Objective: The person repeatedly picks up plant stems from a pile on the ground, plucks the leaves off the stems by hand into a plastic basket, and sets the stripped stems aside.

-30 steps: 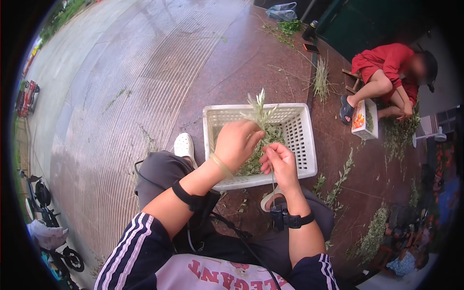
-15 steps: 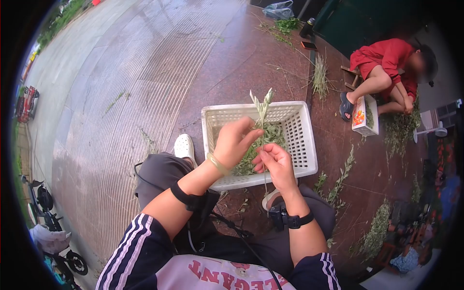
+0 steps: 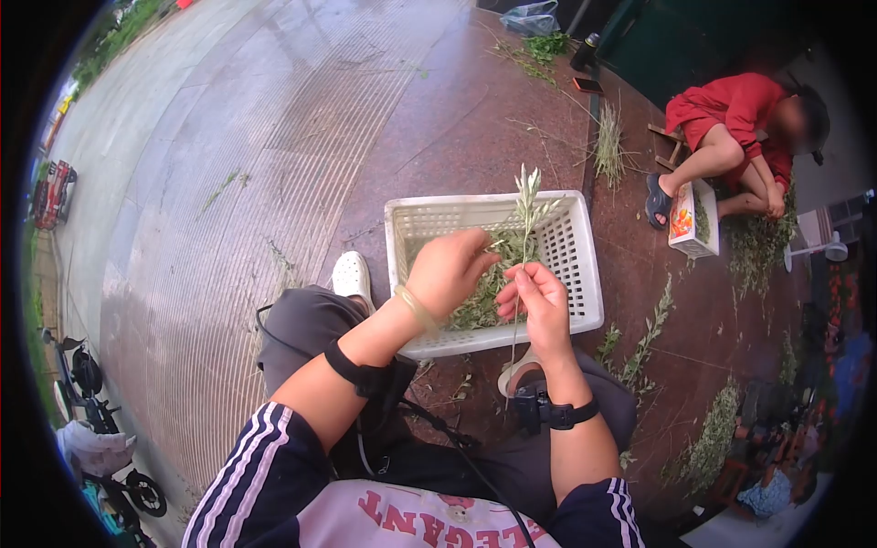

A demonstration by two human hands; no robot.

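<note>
My right hand (image 3: 539,301) pinches a leafy sprig (image 3: 528,205) by its thin stem. The sprig stands upright, its pale green leaves at the top and the bare stem hanging below my fingers. Just left of the stem is my left hand (image 3: 450,269), its fingers curled together; what lies between their tips is hidden. Both hands are over a white plastic basket (image 3: 585,265) with slotted walls. Plucked green leaves (image 3: 475,310) cover its bottom, partly hidden by my left hand.
Leafy stalks (image 3: 650,338) lie on the floor right of the basket. Bare stems (image 3: 609,146) are piled farther off. A person in red (image 3: 731,119) sits at the upper right beside a small white box (image 3: 699,219). A phone (image 3: 587,86) and a dark bottle (image 3: 585,52) are near the back.
My right hand and the sprig have shifted a little to the right. The left hand's fingers, earlier at the stem, are now a small gap away from it.
</note>
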